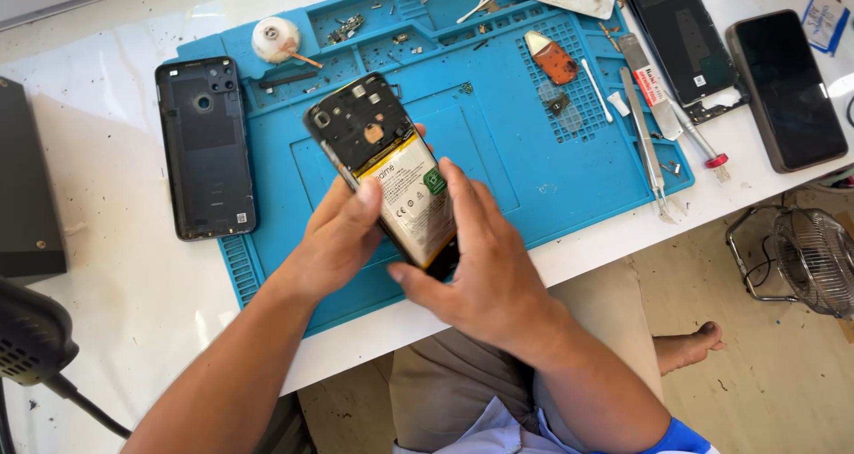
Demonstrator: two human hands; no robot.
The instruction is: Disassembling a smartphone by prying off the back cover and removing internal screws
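Opened phone (389, 165) gripped between both hands (342, 236) — above the blue mat (551, 169).

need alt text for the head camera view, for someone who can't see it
Two hands hold an opened phone with its battery exposed, left hand gripping its edge and right hand resting fingers on the battery, above a blue repair mat. A detached back cover lies left of the mat, with tweezers lying at its right edge.

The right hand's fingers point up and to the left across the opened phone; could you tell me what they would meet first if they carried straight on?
Probably the left hand: the right hand fingers lie across the opened phone toward its thumb, though depth is unclear.
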